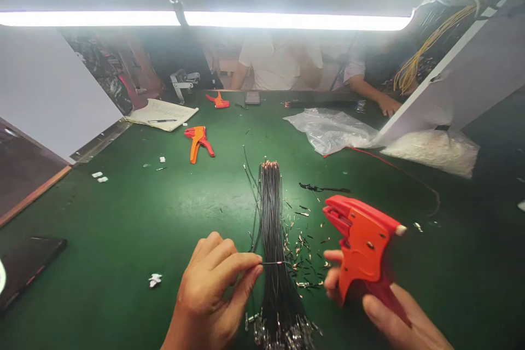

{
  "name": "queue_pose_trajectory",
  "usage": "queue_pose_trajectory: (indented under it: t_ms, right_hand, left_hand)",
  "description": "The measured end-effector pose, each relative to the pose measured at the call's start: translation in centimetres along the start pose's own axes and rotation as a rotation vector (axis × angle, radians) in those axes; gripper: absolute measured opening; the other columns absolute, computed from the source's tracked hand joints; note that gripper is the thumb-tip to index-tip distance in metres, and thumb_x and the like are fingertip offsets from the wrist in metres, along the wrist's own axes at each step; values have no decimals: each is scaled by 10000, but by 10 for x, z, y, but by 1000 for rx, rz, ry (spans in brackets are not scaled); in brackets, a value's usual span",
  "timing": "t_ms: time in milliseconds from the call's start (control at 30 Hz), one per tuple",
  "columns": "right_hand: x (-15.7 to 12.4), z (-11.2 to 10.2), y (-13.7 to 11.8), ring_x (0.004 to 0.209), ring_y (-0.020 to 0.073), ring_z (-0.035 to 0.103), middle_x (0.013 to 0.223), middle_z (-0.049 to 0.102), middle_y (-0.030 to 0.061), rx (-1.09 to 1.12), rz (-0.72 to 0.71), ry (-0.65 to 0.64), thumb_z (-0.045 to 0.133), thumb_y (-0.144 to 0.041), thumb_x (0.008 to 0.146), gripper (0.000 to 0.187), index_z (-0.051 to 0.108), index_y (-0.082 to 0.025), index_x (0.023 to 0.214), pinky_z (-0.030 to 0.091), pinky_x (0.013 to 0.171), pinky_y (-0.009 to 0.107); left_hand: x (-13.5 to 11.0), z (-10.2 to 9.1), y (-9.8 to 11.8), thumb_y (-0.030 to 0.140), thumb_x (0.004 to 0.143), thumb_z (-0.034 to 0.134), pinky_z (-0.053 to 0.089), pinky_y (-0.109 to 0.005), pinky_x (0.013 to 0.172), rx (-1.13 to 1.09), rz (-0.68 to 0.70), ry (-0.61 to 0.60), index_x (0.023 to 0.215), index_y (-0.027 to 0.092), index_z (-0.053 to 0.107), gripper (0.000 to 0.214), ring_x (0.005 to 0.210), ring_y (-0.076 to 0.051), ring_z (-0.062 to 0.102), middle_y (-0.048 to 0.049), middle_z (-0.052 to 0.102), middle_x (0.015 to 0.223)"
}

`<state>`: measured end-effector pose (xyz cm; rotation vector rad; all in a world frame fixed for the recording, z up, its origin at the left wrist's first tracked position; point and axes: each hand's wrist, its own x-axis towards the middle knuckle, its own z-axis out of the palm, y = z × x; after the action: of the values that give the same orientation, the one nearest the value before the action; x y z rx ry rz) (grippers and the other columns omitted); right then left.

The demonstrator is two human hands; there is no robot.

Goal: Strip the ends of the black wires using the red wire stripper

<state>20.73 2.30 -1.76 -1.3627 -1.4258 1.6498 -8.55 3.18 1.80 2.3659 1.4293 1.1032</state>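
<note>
Thumb and forefinger of my left hand [219, 284] pinch a thin wire [270, 263], which stretches rightward across a bundle of black wires [270, 202]. A copper-coloured spot shows along it. The bundle lies lengthwise on the green table, with bare copper ends at the far side and metal terminals at the near side. My right hand [394, 311] is wrapped round the handles of a red and orange wire stripper [365, 240], held to the right of the bundle with its jaws pointing left. Short wire offcuts [301, 257] lie scattered between the bundle and the stripper.
Two more wire strippers, one nearer [199, 142] and one farther [219, 100], lie beyond my left hand. A notebook [164, 114] with a pen is at the back left. Plastic bags [332, 128] sit at the back right. A co-worker's hand [388, 105] rests on the far edge.
</note>
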Motion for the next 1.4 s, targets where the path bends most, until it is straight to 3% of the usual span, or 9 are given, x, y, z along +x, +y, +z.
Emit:
queue_pose_trajectory:
  t_ms: [167,267,367,467,600,733,867,1133,1400]
  right_hand:
    - [21,-12,6,1034,403,606,1125,674,131,-960,-122,511,546,-657,865,583,567,-226,1258,454,863,600]
    - [25,-9,18,866,381,615,954,670,138,-1330,-240,581,514,-648,894,599,596,-139,1200,462,720,556]
    - [24,-1,25,853,377,607,974,648,170,-1466,-267,603,477,-630,931,627,588,-93,1236,464,668,519]
    - [23,9,25,986,439,597,1183,609,257,-1495,-284,653,396,-636,961,680,544,-84,1329,472,682,554]
    - [21,21,8,1251,478,494,1345,567,260,-1385,-438,690,390,-583,987,610,488,-137,1392,328,962,721]
    - [18,31,-25,1169,315,600,1136,728,60,-946,-532,364,523,-358,991,350,469,-319,1335,390,946,547]
    - [25,44,-45,1070,281,645,997,755,-17,-741,-542,199,593,-249,939,193,582,-320,1118,339,967,521]
    - [39,67,-40,763,208,641,665,671,-46,-831,-838,496,607,-73,800,152,612,-224,787,296,921,430]
    - [43,71,-40,735,202,617,629,641,-30,-826,-841,621,566,-82,846,161,604,-207,753,339,955,481]
  left_hand:
    - [-2,6,1,27,879,619,293,-332,711,106,54,45,960,213,638,204,677,-152,454,38,543,686]
    - [-3,13,7,37,889,604,270,-364,766,105,5,110,913,221,657,193,675,-153,467,36,553,686]
    - [-4,21,12,69,894,609,242,-391,789,87,-55,152,863,244,685,193,683,-156,503,40,582,675]
    - [-6,26,14,86,891,619,219,-400,774,87,-62,182,845,252,696,188,697,-163,535,43,608,663]
    - [-8,29,16,58,874,629,211,-407,757,123,-40,206,868,234,684,184,699,-171,532,39,619,656]
    - [-7,28,19,43,867,628,217,-409,747,137,-24,200,889,231,668,193,691,-174,543,43,644,655]
    - [-7,27,21,32,875,610,212,-426,771,183,2,180,927,232,646,209,699,-185,571,53,671,644]
    - [-11,34,23,31,878,558,205,-440,862,112,26,147,901,218,643,206,730,-192,651,92,632,545]
    - [-16,47,24,18,902,462,226,-435,887,113,73,151,863,186,629,240,701,-172,664,81,588,515]
